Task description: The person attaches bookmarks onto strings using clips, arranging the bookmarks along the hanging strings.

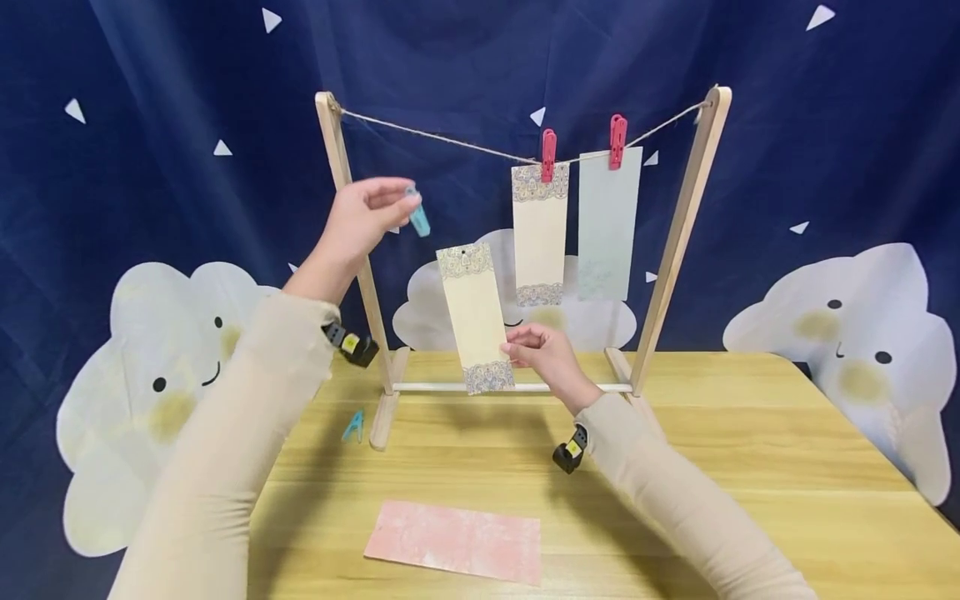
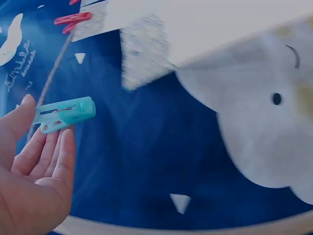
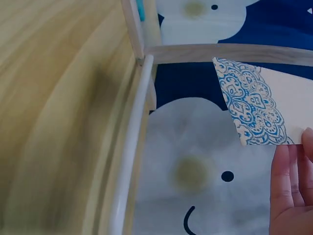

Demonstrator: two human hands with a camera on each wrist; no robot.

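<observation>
My left hand (image 1: pixel 367 215) pinches a light-blue clothespin (image 1: pixel 419 218) in the air, left of the string (image 1: pixel 442 137); in the left wrist view the clothespin (image 2: pixel 66 112) sits between thumb and fingers. Lower down, my right hand (image 1: pixel 546 358) grips the right edge of a cream card (image 1: pixel 477 321) with lace-patterned ends, near its bottom. The card hangs tilted below the string, apart from it. The right wrist view shows its blue-patterned end (image 3: pixel 252 105) above my fingers. A similar patterned card (image 1: pixel 540 237) and a pale green card (image 1: pixel 609 229) hang from the string by red clothespins (image 1: pixel 549 154).
A wooden frame with a left post (image 1: pixel 367 308) and a right post (image 1: pixel 681 237) carries the string. A white bar (image 1: pixel 431 387) joins the feet. On the table (image 1: pixel 750 442) lie a pink card (image 1: pixel 457 542) and another blue clothespin (image 1: pixel 354 426). A dark blue curtain (image 1: pixel 465 50) hangs behind.
</observation>
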